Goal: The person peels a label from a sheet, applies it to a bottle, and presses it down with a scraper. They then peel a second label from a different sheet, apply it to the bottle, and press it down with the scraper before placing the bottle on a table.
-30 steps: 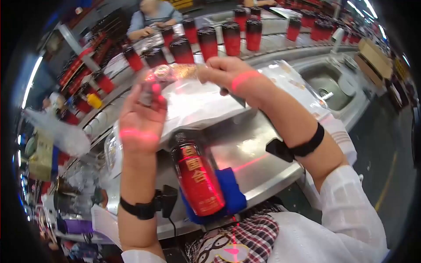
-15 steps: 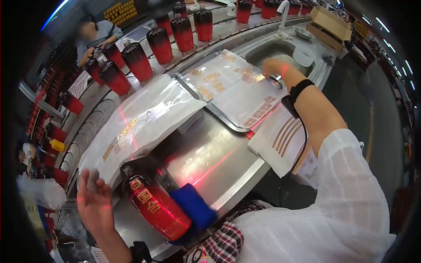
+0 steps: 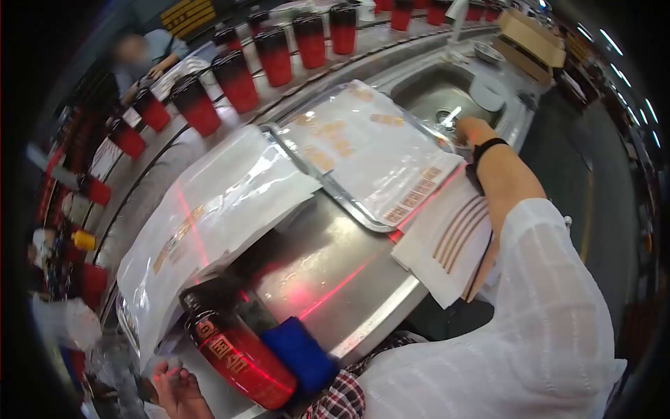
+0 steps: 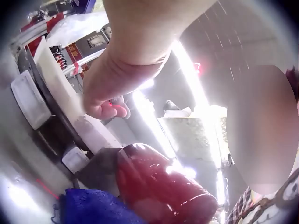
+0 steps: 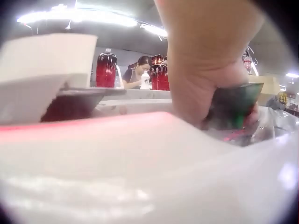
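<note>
A red bottle with a black neck and gold characters [image 3: 241, 356] lies tilted beside a blue cloth-covered pad [image 3: 299, 355] on the metal table. My left hand [image 3: 183, 397] is low at the left, beside the bottle, its fingers loosely curled with nothing seen in them. The left wrist view has that hand [image 4: 110, 91] above the bottle [image 4: 159, 184]. Over at the sink's near edge, past the tray, is my right hand [image 3: 476, 131]. It grips a dark green flat piece [image 5: 233, 107], blurred in the right wrist view; the fingers are partly hidden behind it.
Gold transfer pieces lie on a plastic-covered sheet [image 3: 230, 164] and on the sheeted metal tray [image 3: 380, 225]. White papers with brown stripes [image 3: 436, 255] jut over the table's right side. Red-black bottles [image 3: 272, 59] line the conveyor behind; a person sits beyond it. The sink [image 3: 426, 87] has a faucet.
The right hand has swung from over the plastic sheet to the sink's edge. My left hand has dropped from above the table to beside the bottle. The view has turned right.
</note>
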`<state>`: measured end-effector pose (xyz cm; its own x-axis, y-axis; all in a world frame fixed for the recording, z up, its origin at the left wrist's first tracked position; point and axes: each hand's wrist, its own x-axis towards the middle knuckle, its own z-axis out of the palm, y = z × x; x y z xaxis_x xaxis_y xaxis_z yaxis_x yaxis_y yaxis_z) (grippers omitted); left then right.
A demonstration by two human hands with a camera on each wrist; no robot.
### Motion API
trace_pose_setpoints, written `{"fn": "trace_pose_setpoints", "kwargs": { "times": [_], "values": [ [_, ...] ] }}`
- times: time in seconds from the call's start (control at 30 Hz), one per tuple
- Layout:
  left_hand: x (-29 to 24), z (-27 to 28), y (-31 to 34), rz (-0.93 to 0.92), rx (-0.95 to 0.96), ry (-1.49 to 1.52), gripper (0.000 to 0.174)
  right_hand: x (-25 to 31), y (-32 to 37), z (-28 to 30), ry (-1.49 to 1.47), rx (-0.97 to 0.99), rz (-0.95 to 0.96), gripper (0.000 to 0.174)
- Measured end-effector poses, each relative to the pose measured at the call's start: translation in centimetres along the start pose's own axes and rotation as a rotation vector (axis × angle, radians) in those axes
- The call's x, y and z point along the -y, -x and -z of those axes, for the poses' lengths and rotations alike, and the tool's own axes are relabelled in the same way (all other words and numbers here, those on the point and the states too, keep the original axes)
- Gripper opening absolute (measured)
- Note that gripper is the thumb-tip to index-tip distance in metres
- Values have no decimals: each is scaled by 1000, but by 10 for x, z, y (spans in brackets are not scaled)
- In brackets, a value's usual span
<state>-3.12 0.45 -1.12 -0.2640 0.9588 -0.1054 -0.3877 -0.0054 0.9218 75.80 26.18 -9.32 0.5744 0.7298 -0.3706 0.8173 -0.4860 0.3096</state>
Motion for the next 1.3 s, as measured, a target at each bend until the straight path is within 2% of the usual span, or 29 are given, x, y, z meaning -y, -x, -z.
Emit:
{"fn": "trace_pose_setpoints", "kwargs": {
  "times": [0.07, 0.1, 0.13, 0.17, 0.2, 0.23, 0.27, 0.3, 0.37, 0.47, 0.5, 0.57, 0.6, 0.63, 0.7, 0.77, 0.83, 0.97, 1.03, 1.13, 1.23, 1.3],
  "values": [
    [3, -19, 12, -37, -54, -56, 33, -21, -13, -21, 148, -142, 112, 28],
    [4, -28, 13, -59, -91, -80, 33, -4, 11, -6, 263, -201, 189, 27],
    [5, -22, 14, -1, -33, -62, 33, 6, 44, 15, 341, -62, 193, 29],
    [5, -31, 18, -8, -67, -84, 30, 17, 1, 1, 251, -133, 185, 30],
    [8, -45, 20, -14, -102, -106, 28, 1, 22, 5, 368, -94, 225, 31],
    [13, -45, 21, -27, -94, -83, 27, -2, 12, -1, 320, -143, 235, 33],
    [14, -48, 21, -22, -93, -96, 26, 3, 6, 15, 467, 25, 281, 39],
    [14, -51, 21, -11, -83, -109, 26, 4, -14, 14, 406, 42, 282, 35],
    [11, -54, 19, -15, -58, -131, 25, 18, 3, 35, 261, -117, 327, 30],
    [5, -60, 14, -42, 25, -175, 24, 20, -5, 76, 166, -377, 623, 25],
    [2, -63, 12, -52, 61, -192, 24, 32, 25, 99, 136, -505, 736, 25],
    [-4, -75, 8, -87, 128, -236, 24, 69, 125, 148, -65, -480, 694, 25],
    [-6, -81, 5, -106, 168, -256, 24, 88, 165, 169, -29, -495, 730, 22],
    [-8, -87, 2, -135, 209, -288, 24, 97, 186, 181, -43, -569, 862, 19],
    [-12, -97, -3, -198, 290, -350, 24, 119, 254, 191, -106, -843, 1247, 16],
    [-18, -112, -4, -266, 366, -373, 26, 148, 326, 214, -4, -620, 1274, 16],
    [-30, -127, -5, -331, 426, -450, 28, 168, 386, 216, -48, -699, 1472, 18],
    [-39, -149, -23, -705, 492, -597, 29, 197, 453, 206, -181, -765, 1821, 20],
    [-43, -146, -22, -650, 572, -521, 28, 209, 472, 201, -180, -809, 1929, 20],
    [-46, -131, -17, -204, 761, -269, 25, 217, 488, 192, -271, -728, 1998, 19],
    [-40, -103, 6, -135, 905, -335, 19, 211, 496, 173, -411, -654, 1965, 21],
    [-40, -86, 25, -18, 879, -412, 14, 208, 490, 152, -512, -613, 1978, 22]
  ]
}}
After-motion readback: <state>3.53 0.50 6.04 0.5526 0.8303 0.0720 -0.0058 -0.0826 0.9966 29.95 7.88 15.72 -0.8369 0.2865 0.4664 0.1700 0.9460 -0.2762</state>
